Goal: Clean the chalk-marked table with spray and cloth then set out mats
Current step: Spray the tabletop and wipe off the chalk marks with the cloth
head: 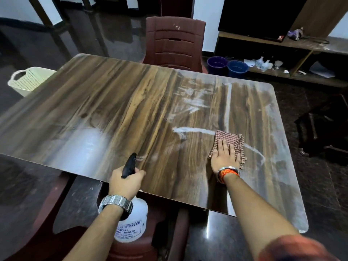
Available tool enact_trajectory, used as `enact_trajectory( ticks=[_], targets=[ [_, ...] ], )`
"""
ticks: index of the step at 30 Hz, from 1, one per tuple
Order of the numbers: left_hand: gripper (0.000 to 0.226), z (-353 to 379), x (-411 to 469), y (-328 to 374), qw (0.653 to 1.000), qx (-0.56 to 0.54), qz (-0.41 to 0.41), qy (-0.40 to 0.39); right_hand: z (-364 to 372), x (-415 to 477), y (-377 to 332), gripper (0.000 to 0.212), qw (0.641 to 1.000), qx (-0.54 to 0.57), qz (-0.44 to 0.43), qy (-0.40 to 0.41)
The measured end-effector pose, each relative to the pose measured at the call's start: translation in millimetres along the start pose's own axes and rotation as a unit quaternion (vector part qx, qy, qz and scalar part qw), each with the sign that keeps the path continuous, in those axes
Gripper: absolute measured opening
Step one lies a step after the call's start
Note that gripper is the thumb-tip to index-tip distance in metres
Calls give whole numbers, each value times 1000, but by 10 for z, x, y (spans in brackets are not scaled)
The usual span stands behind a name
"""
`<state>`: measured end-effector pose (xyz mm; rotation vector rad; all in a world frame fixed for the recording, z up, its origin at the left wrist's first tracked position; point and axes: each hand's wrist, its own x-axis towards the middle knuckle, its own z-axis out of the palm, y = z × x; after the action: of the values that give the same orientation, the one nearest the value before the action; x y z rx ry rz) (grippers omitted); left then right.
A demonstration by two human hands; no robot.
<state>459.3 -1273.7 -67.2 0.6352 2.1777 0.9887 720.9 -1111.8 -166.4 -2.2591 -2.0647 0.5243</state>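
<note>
White chalk lines (228,102) mark the table's (113,102) right half, so I'm mid-wipe: my right hand (225,157) presses flat on the checked cloth (228,140), my left hand (126,182) is wrapped round the spray bottle (134,219) at the near edge. Next, I'd sweep outward across those lines.

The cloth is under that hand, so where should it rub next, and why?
Probably slide the checked cloth forward and left along the white chalk line. The right hand already presses it flat on the table at that line's end, and more chalk smears lie just beyond. The left hand holds the spray bottle at the near edge.
</note>
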Motion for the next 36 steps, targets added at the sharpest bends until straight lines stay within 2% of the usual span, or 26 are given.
enact_trajectory(
  ticks=[2,3,5,7,8,10,12,15,19,22,24,26,28,30,33,34,36],
  targets=[
    [27,34,-24,9,1000,2,-6,-3,48,-98,-145,55,999,5,33,21],
    [27,69,-23,12,1000,-1,-8,-5,81,-216,-279,55,1000,2,-6,31],
    [27,165,-37,37,1000,2,-11,-6,189,-511,-538,54,982,-2,-187,29],
    [27,235,-62,93,1000,9,-8,6,367,-851,-745,54,912,-46,-403,-53],
    [27,284,-80,124,1000,12,-2,16,423,-948,-808,53,873,-64,-474,-94],
    [22,364,-123,178,999,25,12,34,464,-953,-875,50,834,-68,-529,-145],
    [18,432,-179,216,999,26,13,41,418,-752,-857,50,839,-74,-526,-114],
    [15,579,-363,263,999,16,2,50,182,-241,-475,56,910,-71,-403,-69],
    [17,869,-733,286,997,21,-6,72,-257,410,655,53,971,-63,-227,-38],
    [18,1151,-992,280,997,13,-22,75,-522,606,1416,54,984,-64,-157,-46],
    [18,1356,-1169,302,996,3,-28,80,-547,441,1656,59,974,-77,-208,-42],
    [17,1554,-1327,335,996,-9,-28,87,-530,94,1812,61,944,-92,-313,-47],
    [16,1712,-1442,374,996,-12,-27,87,-455,-328,2040,57,889,-104,-440,-73],
    [18,1849,-1513,410,997,-13,-25,78,-448,-645,2324,59,836,-115,-529,-94],
    [20,2022,-1539,461,998,-24,-29,56,-508,-671,2659,55,790,-136,-591,-91],
    [21,2069,-1544,479,998,-29,-31,47,-551,-605,2690,54,786,-142,-594,-95],
    [20,2140,-1559,505,999,-29,-30,31,-617,-351,2670,57,804,-152,-565,-103]
  ],
)
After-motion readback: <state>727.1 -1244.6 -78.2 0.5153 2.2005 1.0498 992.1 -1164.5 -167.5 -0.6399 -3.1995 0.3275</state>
